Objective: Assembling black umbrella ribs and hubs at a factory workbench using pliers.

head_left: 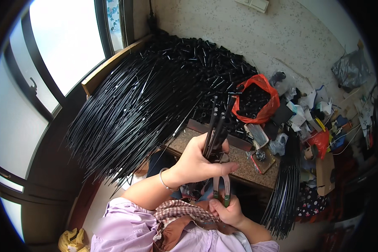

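Note:
My left hand (193, 163) is closed around a small bundle of black rods (212, 132) that stand up in front of me, their thicker ends at the top. In my right hand (229, 212), lower and nearer my body, are pliers (221, 187) with green grips, held by the handles. The head of the pliers reaches up to the lower part of the bundle beside my left thumb. What the jaws bite on is hidden. Behind both hands lies a speckled brown worktop (185, 147).
A large heap of long thin black rods (126, 113) overhangs at left, with short black tubular pieces (193, 52) behind. An orange-red bag (274, 103) holds more small black parts. Another rod bundle (283, 189) hangs at right, near a small tray (268, 166) of metal bits and clutter.

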Demonstrator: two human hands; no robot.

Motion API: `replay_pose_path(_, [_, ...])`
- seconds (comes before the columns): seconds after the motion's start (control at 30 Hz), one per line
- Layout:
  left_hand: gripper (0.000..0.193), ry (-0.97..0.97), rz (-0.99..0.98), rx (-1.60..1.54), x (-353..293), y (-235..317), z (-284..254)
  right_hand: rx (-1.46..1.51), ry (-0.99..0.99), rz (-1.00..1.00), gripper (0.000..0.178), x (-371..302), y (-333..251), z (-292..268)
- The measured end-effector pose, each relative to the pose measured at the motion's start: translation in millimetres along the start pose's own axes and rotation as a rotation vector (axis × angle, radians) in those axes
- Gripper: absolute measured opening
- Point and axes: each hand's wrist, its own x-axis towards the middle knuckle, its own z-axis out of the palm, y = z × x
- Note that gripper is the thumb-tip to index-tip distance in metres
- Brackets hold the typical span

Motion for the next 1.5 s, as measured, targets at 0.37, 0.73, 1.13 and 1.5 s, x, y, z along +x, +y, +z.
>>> replay_pose_path(0.37, [0.039, 0.103, 0.059, 0.045, -11.3, -6.9, -1.4, -0.552, 0.284, -0.361, 0.020, -0.4, -5.9, 3.5])
replay_pose_path(0.73, [0.030, 0.172, 0.073, 0.032, -18.7, -8.3, 9.7, -0.638, 0.340, -0.440, 0.019, -4.1, -11.9, 10.0])
replay_pose_path(1.13, [0.034, 0.246, 0.051, 0.101, -25.9, -16.1, 19.5, -0.581, 0.321, -0.304, 0.021, -11.0, -3.4, 9.1])
replay_pose_path(1.5, [0.038, 0.198, 0.056, 0.082, -21.9, -12.8, 17.8, -0.602, 0.318, -0.275, 0.016, -14.7, -9.1, 5.8])
